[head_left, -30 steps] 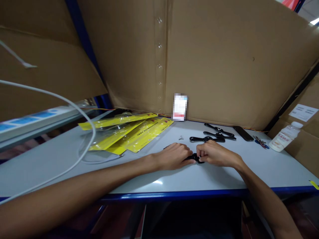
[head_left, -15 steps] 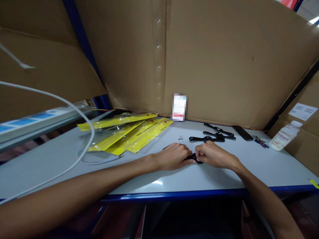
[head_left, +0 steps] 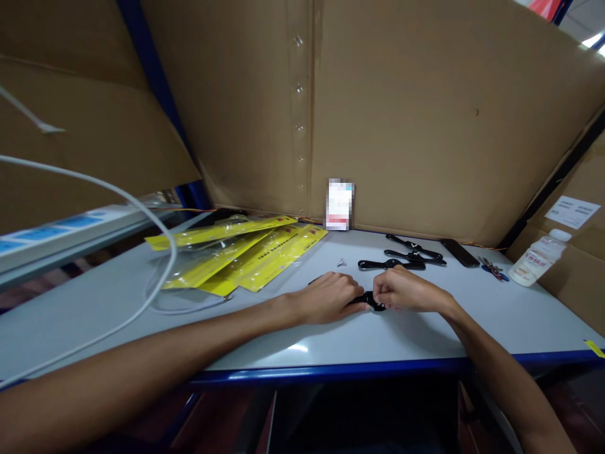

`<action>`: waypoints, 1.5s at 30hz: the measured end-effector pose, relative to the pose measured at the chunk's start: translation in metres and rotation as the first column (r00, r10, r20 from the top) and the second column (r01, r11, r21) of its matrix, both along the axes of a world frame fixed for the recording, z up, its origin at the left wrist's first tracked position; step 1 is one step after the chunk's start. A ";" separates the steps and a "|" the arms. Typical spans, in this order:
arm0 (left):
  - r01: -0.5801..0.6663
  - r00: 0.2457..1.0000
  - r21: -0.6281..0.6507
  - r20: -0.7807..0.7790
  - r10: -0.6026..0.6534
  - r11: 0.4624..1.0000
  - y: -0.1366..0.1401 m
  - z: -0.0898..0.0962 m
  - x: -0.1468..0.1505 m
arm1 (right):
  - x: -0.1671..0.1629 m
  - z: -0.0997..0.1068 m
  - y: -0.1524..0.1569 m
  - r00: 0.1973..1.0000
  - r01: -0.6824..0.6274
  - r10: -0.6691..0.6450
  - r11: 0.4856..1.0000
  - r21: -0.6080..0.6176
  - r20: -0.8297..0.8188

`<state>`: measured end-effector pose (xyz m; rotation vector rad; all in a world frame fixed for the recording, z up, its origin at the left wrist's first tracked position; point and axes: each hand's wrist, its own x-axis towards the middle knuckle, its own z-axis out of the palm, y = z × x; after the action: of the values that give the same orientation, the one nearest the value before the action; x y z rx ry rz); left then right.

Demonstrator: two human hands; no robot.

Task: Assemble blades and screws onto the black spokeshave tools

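Observation:
My left hand point(head_left: 333, 296) lies over a black spokeshave point(head_left: 363, 299), its fingers wrapped round one handle and pressing it to the table. At the spokeshave's middle, the fingers of my right hand point(head_left: 401, 289) are pinched together; whatever small part they hold is hidden by the fingers. Just beyond my hands a black spokeshave point(head_left: 391, 265) rests on the table. Behind it are further black spokeshaves point(head_left: 414, 256), overlapping one another. A small silvery screw-like piece point(head_left: 341, 263) sits to their left.
Yellow cards in clear packaging point(head_left: 246, 255) are piled at the left, with a white cable point(head_left: 172, 252) arching in front. A phone-like screen point(head_left: 339, 205) leans on the cardboard wall point(head_left: 425, 126). A dark oblong object point(head_left: 459, 253), scissor-like tools point(head_left: 494, 270) and a bottle point(head_left: 539, 258) stand right.
My right hand has lifted and shifted slightly at the spokeshave's middle, showing a little more of it. My left hand keeps its hold. The view has moved very slightly.

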<state>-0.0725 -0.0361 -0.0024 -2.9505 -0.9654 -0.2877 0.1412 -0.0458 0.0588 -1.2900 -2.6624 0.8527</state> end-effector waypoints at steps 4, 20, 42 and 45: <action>-0.027 0.998 -0.001 -0.063 0.027 1.000 -0.003 0.005 0.002 | 0.011 0.008 0.003 0.987 -0.157 0.158 0.987 -0.029 0.037; -0.036 0.998 -0.007 -0.061 0.035 0.999 -0.002 0.003 0.002 | -0.010 -0.002 -0.010 0.945 -0.127 -0.005 0.916 0.381 0.326; 0.001 1.000 0.006 -0.015 -0.001 1.000 -0.002 0.004 0.001 | 0.008 0.009 -0.001 0.983 -0.168 0.160 0.981 0.094 0.090; 0.009 1.000 -0.005 0.006 -0.009 1.000 -0.001 0.003 0.000 | 0.006 0.006 -0.003 0.985 -0.144 0.125 0.975 0.172 0.115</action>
<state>-0.0721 -0.0376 0.0008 -2.9612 -0.9552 -0.2954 0.1475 -0.0486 0.0650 -1.1538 -2.8574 0.5544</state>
